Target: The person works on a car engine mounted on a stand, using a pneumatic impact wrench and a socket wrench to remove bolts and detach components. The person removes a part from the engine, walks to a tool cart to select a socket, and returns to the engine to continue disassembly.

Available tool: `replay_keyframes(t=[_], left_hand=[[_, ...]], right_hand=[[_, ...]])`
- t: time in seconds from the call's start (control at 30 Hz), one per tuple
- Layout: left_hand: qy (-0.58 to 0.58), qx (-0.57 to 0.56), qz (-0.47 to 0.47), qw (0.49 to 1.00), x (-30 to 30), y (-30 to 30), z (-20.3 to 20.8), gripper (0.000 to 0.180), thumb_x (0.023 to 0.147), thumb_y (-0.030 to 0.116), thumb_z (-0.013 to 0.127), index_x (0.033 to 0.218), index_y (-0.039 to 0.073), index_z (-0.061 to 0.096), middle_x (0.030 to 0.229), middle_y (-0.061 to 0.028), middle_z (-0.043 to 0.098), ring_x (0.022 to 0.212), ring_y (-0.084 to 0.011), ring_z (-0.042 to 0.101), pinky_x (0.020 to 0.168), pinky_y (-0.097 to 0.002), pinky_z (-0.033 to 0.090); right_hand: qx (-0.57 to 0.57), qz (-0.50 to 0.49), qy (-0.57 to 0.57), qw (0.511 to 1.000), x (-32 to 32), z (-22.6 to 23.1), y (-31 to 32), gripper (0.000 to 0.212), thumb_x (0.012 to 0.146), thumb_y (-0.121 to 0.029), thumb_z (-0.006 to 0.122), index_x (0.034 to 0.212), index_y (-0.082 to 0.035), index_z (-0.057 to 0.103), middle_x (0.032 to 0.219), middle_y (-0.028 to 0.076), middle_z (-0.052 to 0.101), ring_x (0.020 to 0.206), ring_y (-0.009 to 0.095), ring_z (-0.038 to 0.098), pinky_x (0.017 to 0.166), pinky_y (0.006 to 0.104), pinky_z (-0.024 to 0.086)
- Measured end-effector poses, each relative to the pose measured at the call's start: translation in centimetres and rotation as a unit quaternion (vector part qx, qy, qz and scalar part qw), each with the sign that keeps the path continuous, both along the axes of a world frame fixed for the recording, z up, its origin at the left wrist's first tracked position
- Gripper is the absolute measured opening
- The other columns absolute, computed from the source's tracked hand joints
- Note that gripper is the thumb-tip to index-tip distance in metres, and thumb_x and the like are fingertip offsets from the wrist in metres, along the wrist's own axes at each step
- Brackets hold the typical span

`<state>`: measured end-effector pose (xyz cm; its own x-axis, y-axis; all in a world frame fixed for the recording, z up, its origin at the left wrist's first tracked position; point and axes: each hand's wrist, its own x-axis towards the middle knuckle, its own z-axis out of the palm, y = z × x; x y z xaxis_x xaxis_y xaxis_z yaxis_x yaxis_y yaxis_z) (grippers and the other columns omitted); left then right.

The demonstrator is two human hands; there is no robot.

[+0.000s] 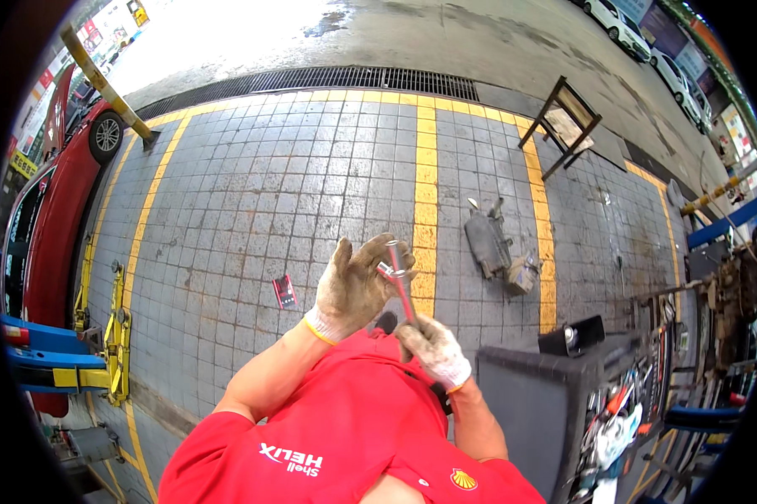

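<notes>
Both my hands wear dirty white work gloves and are raised in front of my red shirt. My left hand (353, 286) wraps its fingers around the upper end of a slim metal ratchet wrench (401, 286), where a small socket head sticks out. My right hand (433, 349) grips the wrench's lower handle just below. The wrench stands nearly upright between the two hands, above the grey tiled floor.
A red car (55, 210) sits at the left over blue and yellow lift arms (114, 336). On the floor lie a small red item (284, 291), a grey car part (488, 242) and a small box (522, 274). A wooden stool (567, 122) stands far right; a dark tool cart (538, 395) is at lower right.
</notes>
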<state>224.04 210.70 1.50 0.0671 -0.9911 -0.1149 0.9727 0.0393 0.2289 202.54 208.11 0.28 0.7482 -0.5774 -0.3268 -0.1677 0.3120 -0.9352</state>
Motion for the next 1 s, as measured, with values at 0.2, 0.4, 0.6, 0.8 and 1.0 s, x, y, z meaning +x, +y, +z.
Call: replay_keyframes(t=[0.2,0.4,0.6,0.8,1.0], left_hand=[[-0.016,-0.030,-0.008,0.999,4.3,-17.2,-0.6,0.071,0.103,0.062,0.057,0.142,0.003,0.063,0.141,-0.0132,0.065,0.124,-0.0278,0.062,0.117,-0.0484,0.041],[-0.189,-0.025,-0.084,0.978,6.3,-37.1,-5.3,0.057,0.111,0.047,0.052,0.144,0.001,0.054,0.130,-0.0107,0.064,0.121,-0.0240,0.060,0.108,-0.0480,0.047],[-0.505,0.120,-0.180,0.836,6.5,-56.1,-5.8,0.032,0.110,0.036,0.058,0.116,0.004,0.063,0.102,-0.0046,0.067,0.090,-0.0140,0.059,0.081,-0.0302,0.048],[-0.547,-0.046,-0.386,0.741,3.0,-74.3,-0.8,0.050,0.112,0.047,0.049,0.133,0.004,0.062,0.103,-0.0007,0.064,0.084,-0.0107,0.053,0.075,-0.0281,0.045],[-0.289,-0.050,-0.444,0.847,-1.4,-89.7,-6.5,0.080,0.105,0.069,0.041,0.139,-0.002,0.057,0.123,-0.0156,0.070,0.108,-0.0263,0.067,0.098,-0.0412,0.053]], right_hand=[[0.025,-0.080,0.010,0.996,2.8,0.0,-17.8,0.019,0.105,-0.020,0.065,0.100,-0.001,0.065,0.074,0.001,0.061,0.066,0.009,0.057,0.062,0.0272,0.048],[-0.111,-0.136,0.080,0.981,5.5,-2.3,-35.0,0.022,0.100,-0.027,0.074,0.103,-0.005,0.069,0.077,0.008,0.068,0.066,0.015,0.063,0.061,0.0341,0.050],[-0.113,-0.200,0.136,0.964,7.9,-4.5,-51.0,0.036,0.099,-0.040,0.074,0.113,-0.007,0.069,0.082,0.012,0.069,0.075,0.022,0.067,0.068,0.0384,0.052],[-0.012,-0.366,0.014,0.930,6.4,-1.4,-62.8,0.027,0.110,-0.029,0.057,0.103,-0.004,0.064,0.070,0.001,0.055,0.064,0.010,0.054,0.058,0.0303,0.046],[-0.014,-0.457,0.002,0.889,3.3,-1.5,-75.5,0.036,0.111,-0.031,0.053,0.106,0.001,0.066,0.071,0.001,0.059,0.059,0.010,0.053,0.059,0.0271,0.047]])
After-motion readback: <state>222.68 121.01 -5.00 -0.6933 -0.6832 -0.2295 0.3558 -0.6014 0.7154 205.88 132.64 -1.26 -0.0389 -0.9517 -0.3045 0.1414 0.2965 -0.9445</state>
